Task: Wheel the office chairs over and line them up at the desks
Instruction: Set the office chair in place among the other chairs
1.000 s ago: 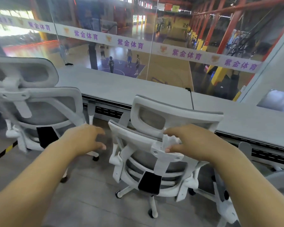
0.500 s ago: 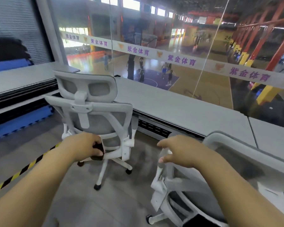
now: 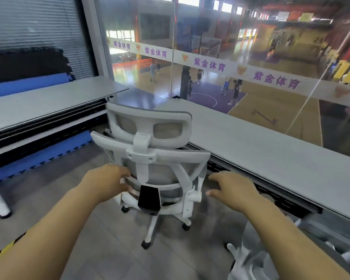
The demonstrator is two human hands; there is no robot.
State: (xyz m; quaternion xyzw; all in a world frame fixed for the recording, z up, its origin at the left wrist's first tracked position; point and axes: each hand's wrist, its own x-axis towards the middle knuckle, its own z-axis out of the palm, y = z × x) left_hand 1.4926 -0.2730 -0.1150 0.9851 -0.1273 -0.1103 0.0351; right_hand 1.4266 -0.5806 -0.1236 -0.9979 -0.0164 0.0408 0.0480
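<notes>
Since the earlier frame the left hand (image 3: 107, 183) has reached the white office chair (image 3: 150, 158), and its fingers now curl on the left edge of the backrest. The right hand (image 3: 233, 189) is spread in the air, just right of the chair. The chair stands upright, its back to the camera, at the corner where the long desk (image 3: 261, 146) meets the side desk (image 3: 45, 102).

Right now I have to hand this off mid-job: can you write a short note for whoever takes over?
Left hand: fingers curled on the left edge of the backrest of the white mesh office chair with headrest.
Right hand: open, beside the chair's right side, not touching it.
That chair faces the long grey desk along the glass, near the corner, seat not tucked under.
A second white chair shows partly at the lower right.
Done: one chair brought to the desk.
Left: square it, push it in, then line up the second chair.
</notes>
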